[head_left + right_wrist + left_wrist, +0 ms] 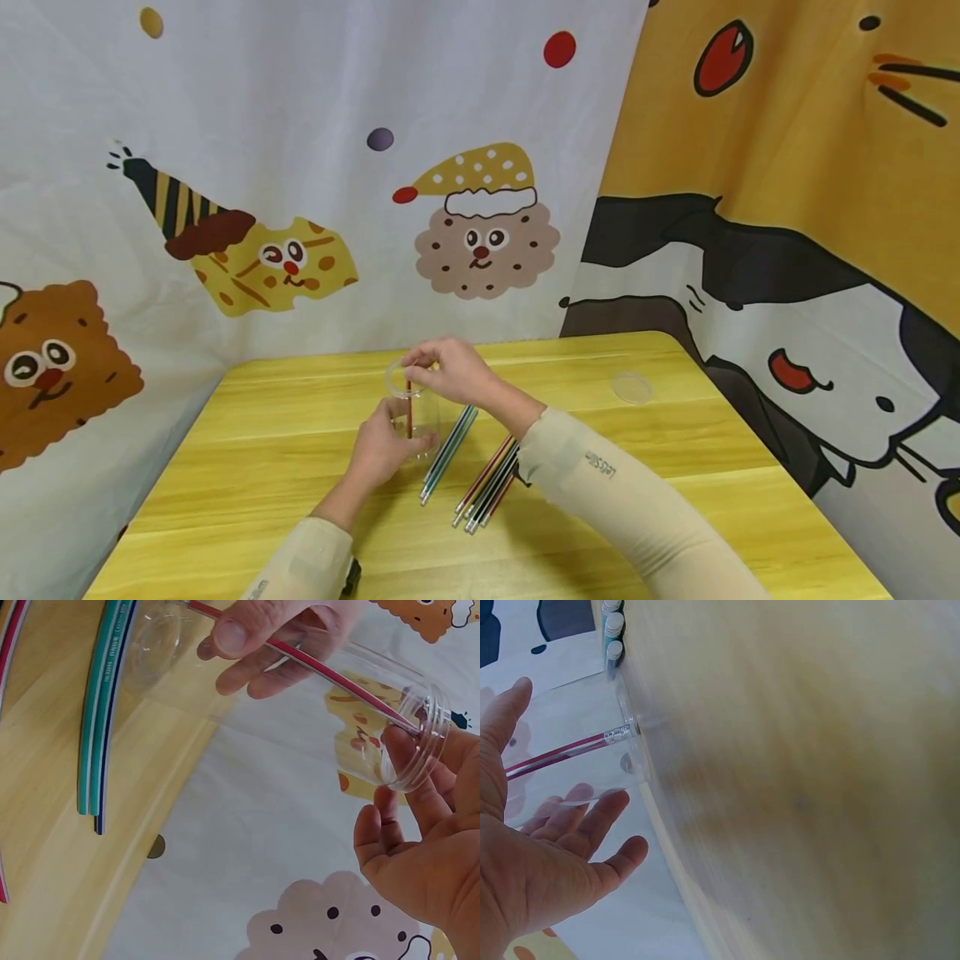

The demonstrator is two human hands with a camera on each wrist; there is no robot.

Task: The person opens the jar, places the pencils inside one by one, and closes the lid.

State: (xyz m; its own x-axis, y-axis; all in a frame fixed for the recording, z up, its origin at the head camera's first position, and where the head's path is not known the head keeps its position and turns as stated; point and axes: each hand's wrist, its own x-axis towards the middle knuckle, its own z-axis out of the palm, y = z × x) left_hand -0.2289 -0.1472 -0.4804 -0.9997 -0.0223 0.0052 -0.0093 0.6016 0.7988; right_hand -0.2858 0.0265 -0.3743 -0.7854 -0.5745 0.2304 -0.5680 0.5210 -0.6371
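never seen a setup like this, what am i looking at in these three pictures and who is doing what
There is no machine here: a person works with two bare hands, wearing cameras. The widest picture comes from a camera on the head, looking forward and down. The other two come from one camera on each wrist.

On the wooden table lie a few green and blue pencils, a bunch of darker and red pencils, and a clear round disc.

The left hand holds a clear jar with a red pencil inside. The right hand has its fingers at the jar's mouth, by the pencil's upper end; whether they grip it is hard to tell.
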